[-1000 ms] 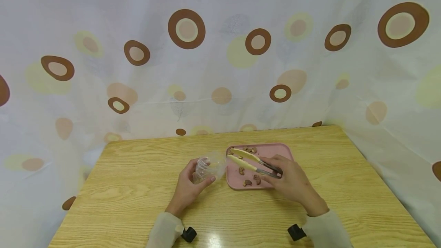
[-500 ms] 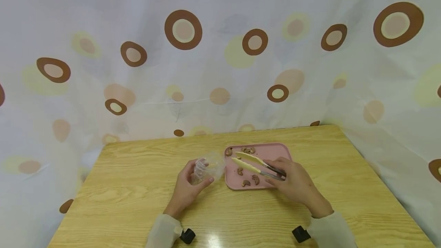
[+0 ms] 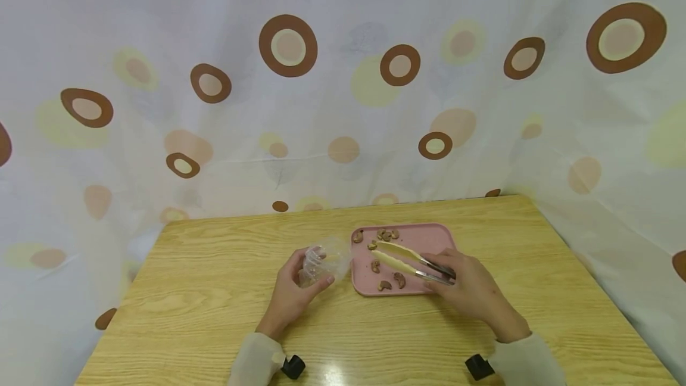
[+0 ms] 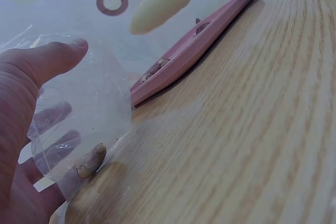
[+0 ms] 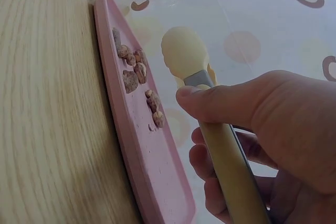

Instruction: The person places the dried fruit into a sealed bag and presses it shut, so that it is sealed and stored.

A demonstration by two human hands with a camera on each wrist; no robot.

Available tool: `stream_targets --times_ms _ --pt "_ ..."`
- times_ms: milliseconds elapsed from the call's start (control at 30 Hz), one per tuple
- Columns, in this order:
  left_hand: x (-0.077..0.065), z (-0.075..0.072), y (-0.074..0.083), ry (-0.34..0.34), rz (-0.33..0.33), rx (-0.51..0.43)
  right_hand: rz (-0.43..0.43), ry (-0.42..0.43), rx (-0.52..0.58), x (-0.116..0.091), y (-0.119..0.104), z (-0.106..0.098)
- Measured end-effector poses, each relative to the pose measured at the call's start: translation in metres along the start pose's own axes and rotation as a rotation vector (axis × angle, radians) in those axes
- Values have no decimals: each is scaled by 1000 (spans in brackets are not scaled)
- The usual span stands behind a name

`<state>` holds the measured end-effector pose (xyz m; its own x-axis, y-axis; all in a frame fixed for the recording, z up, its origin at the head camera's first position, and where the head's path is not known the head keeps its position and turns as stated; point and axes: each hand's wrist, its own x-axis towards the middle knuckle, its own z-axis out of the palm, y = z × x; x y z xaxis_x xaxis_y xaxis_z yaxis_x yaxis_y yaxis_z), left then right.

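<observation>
In the head view my left hand (image 3: 289, 293) holds a clear plastic bag (image 3: 329, 261) just left of the pink tray (image 3: 429, 236). The left wrist view shows the thumb on one side of the bag, other fingers visible through the plastic, and one brown cashew (image 4: 92, 161) low in it. My right hand (image 3: 471, 290) grips metal tongs with pale yellow tips (image 3: 395, 262), held above the tray. The tips stand apart, and no nut shows between them. Several brown cashews (image 3: 399, 280) lie on the tray, mostly in its left half.
The wooden table (image 3: 214, 290) extends around the tray and both hands. Behind it and along the right hangs a pale curtain (image 3: 343, 106) printed with brown and yellow rounded shapes. Small crumbs (image 5: 151, 127) dot the tray.
My right hand and the tongs have shifted right and slightly nearer, away from the bag. The left hand and bag have barely moved.
</observation>
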<state>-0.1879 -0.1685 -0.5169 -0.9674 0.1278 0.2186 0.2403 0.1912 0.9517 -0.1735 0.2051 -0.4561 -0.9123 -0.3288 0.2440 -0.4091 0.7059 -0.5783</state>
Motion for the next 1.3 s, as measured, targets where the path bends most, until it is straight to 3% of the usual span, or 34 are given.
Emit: stream_targets --times_ms 700,1300 --pt "0 0 0 11 -11 7 61 -51 -34 -15 10 1" --pt "0 0 -1 0 0 4 38 -86 -19 -19 16 -5"
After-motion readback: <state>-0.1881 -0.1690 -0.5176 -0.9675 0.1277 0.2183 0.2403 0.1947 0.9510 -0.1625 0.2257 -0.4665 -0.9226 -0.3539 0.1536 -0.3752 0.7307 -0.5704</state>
